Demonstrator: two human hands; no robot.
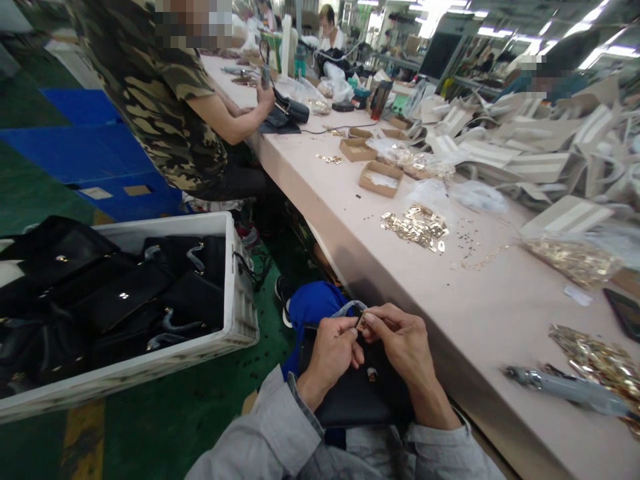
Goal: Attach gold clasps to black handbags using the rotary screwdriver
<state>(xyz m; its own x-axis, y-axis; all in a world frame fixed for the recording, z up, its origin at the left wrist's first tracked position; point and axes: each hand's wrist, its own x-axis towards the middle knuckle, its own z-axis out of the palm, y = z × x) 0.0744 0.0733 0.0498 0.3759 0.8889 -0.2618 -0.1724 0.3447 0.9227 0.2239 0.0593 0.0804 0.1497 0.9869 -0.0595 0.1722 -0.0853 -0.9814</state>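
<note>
A black bag [367, 403] lies across my lap, with a small gold clasp [371, 375] on its face. Above it, my left hand [330, 357] pinches a black strap end with a small gold metal fitting [361, 323]. My right hand [405, 340] meets it there, thumb and fingers closed on the same gold fitting. Clear plastic wrap [347, 307] curves behind the fingertips. The fingers partly cover the fitting, so its exact shape is hard to make out.
On the table [465, 327] lie gold fittings [417, 227], an electric screwdriver [570, 387], a phone [623, 313], small cardboard boxes [381, 179] and pale strips [530, 163]. Left stands a white crate [243, 313] of black bags [120, 293]. A person in camouflage [150, 93] works beyond.
</note>
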